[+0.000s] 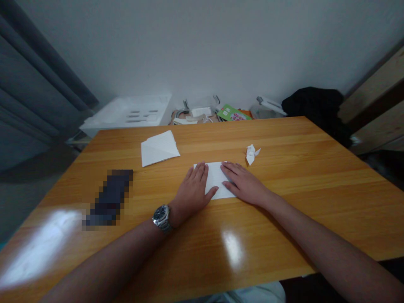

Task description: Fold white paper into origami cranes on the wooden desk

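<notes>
A small white sheet of paper (pixel 217 181) lies flat on the wooden table (pixel 195 244). My left hand (pixel 195 185) rests on its left side, palm down, fingers stretched forward and thumb out over the sheet; a metal watch (pixel 162 216) is on that wrist. On the sheet's right side my right hand (pixel 243 181) lies flat, its fingers pointing inward and the thumb apart. Both hands cover parts of the sheet's edges. Just beyond my right hand sits a small folded white paper figure (pixel 251 155).
Several white sheets (pixel 160 148) are stacked at the back left. Nearer on the left is a dark pixelated rectangle (pixel 110 200). Behind the table's far edge are a white tray-like box (pixel 135 111), a green booklet (pixel 233 112) and a black cloth (pixel 312 103).
</notes>
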`<act>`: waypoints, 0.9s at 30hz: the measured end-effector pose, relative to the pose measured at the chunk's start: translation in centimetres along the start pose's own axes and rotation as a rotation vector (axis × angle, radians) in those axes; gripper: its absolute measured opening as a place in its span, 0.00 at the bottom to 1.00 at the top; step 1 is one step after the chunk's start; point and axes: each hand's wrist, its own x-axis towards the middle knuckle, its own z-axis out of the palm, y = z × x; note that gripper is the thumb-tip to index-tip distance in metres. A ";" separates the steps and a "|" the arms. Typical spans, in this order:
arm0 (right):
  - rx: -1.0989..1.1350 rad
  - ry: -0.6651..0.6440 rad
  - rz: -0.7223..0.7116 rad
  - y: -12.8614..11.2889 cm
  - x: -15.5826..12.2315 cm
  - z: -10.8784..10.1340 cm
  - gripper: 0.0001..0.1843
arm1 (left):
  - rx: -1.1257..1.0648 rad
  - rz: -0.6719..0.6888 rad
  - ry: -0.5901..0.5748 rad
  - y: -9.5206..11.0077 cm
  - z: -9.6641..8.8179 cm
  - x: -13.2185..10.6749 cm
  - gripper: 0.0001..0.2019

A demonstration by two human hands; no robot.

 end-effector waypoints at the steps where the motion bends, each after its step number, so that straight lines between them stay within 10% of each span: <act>1: 0.008 0.011 0.006 -0.1 0.1 -0.1 0.29 | 0.003 0.000 -0.004 0.0 0.1 0.0 0.38; 27: -0.046 -0.050 0.086 -0.7 0.1 1.0 0.39 | 0.030 0.006 0.005 0.0 0.5 -0.1 0.39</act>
